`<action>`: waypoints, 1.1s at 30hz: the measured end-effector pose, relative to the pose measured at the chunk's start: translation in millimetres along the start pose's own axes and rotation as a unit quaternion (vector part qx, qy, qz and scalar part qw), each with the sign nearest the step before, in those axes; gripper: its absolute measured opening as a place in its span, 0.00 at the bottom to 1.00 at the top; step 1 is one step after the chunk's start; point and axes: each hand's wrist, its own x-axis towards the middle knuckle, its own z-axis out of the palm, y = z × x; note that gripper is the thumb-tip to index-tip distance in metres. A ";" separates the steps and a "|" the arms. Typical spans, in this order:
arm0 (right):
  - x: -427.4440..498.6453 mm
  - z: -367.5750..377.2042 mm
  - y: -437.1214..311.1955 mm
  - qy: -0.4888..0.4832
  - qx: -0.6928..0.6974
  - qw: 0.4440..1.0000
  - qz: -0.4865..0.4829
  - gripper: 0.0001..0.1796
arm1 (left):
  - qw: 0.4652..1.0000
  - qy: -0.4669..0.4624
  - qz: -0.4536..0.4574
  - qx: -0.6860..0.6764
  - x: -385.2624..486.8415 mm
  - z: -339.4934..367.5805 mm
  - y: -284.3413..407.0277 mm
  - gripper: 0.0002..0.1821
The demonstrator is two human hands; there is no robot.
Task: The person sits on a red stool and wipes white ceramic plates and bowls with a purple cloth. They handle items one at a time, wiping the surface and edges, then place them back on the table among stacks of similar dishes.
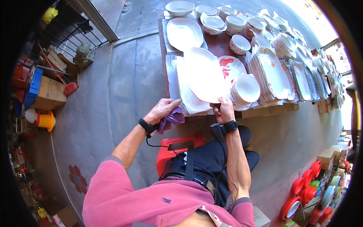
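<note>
My right hand (224,110) grips the near rim of a white oval plate (205,75), tilted over a stack of paper-wrapped pieces (188,93) at the table's near left corner. In my left hand (164,110) is a bunched purple cloth (172,119); its fingertips are beside the stack's paper edge. Just right of the tilted plate, several nested white bowls (247,88) rest near a plate with a red pattern (233,68). Behind lies another white plate (185,34) on paper, with a large white bowl (179,8) farther back.
Stacked bowls (240,44) and upright rows of oval plates (273,73) with paper between them fill the table's right side. A red plastic stool (167,153) is under me. Left on the floor are a red dustpan (70,88), a cardboard box (51,92) and a yellow bucket (46,120).
</note>
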 end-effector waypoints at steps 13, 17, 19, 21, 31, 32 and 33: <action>-17.5 -18.4 4.5 0.060 -0.040 0.995 -0.072 0.09 | 0.968 0.047 0.118 0.214 47.5 4.8 -18.8 0.21; -15.8 -13.4 12.7 0.061 -0.065 0.993 -0.073 0.10 | 0.972 0.057 0.138 0.184 52.3 2.9 -22.3 0.21; -12.7 -7.7 19.9 0.056 -0.075 0.993 -0.076 0.11 | 0.975 0.063 0.130 0.170 50.2 5.4 -21.9 0.21; -8.3 -3.1 25.7 0.058 -0.094 0.992 -0.061 0.13 | 0.982 0.057 0.114 0.137 48.2 8.8 -21.9 0.21; 4.1 5.8 41.7 0.059 -0.144 0.987 -0.032 0.17 | 0.987 0.051 0.141 0.063 49.0 13.8 -29.4 0.19; 5.2 7.0 42.2 0.061 -0.145 0.987 -0.042 0.17 | 0.987 0.051 0.139 0.065 48.8 13.8 -30.1 0.19; 6.3 7.7 42.4 0.062 -0.146 0.986 -0.042 0.17 | 0.986 0.050 0.143 0.066 48.7 13.5 -30.7 0.19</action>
